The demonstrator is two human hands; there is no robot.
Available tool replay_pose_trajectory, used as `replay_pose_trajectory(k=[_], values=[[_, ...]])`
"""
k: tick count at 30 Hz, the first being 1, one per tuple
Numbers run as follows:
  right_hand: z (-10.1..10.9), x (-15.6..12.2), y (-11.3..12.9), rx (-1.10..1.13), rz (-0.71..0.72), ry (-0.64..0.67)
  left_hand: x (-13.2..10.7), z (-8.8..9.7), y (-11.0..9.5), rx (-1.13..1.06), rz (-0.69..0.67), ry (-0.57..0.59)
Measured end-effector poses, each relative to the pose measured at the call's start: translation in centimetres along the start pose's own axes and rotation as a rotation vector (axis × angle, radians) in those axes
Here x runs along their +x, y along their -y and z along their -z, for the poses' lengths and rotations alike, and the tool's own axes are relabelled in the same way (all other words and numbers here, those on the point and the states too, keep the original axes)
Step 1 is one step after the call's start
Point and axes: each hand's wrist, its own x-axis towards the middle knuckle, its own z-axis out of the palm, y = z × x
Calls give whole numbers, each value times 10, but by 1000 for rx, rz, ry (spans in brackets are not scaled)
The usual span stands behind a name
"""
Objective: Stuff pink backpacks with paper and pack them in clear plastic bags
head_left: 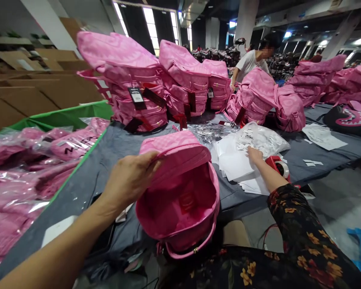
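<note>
Closest in, the left hand (129, 180) grips the raised top of a pink backpack (180, 208) at bottom centre, its opening turned up and the lining showing. Further right, the right hand (255, 154) lies open, touching loose white papers (234, 166) just beside a red tape dispenser (273, 162), above a floral sleeve (301, 228).

Light: bright, from tall windows (149, 28) and ceiling lamps (359, 41)
Glare: white streaks on the plastic wrap (18, 206)
Shadows: soft, deepest inside the open backpack (176, 208)
Edges: bowed, stretched, slightly soft
</note>
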Motion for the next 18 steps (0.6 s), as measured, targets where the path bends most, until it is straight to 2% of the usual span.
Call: replay_pose_trajectory(k=[2, 4, 5, 7, 8, 9, 10, 12, 15, 16, 18], values=[[15, -10, 7, -1, 25, -85, 0, 6, -8, 34, 2, 62], [26, -32, 23, 57, 137, -299, 1, 12, -15, 53, 12, 87], [28, -49, 33, 117, 267, -436, 3, 14, -18, 50, 14, 82], [24, -95, 60, 266, 641, -682, 7, 16, -21, 26, 20, 63], [18, -121, 75, 315, 883, -706, 9, 17, -22, 14, 19, 55], [11, -146, 92, 322, 1014, -693, 11, 18, -23, 4, 12, 48], [5, -169, 109, 328, 1087, -682, 12, 18, -23, -5, 2, 42], [-3, -200, 140, 328, 1201, -678, 12, 19, -22, -18, -11, 26], [9, -203, 166, 365, 1319, -835, 12, 20, -19, -20, -23, 8], [18, -196, 168, 405, 1300, -914, 12, 20, -18, -12, -30, 3], [39, -175, 168, 523, 1126, -1020, 12, 17, -18, 2, -46, -20]])
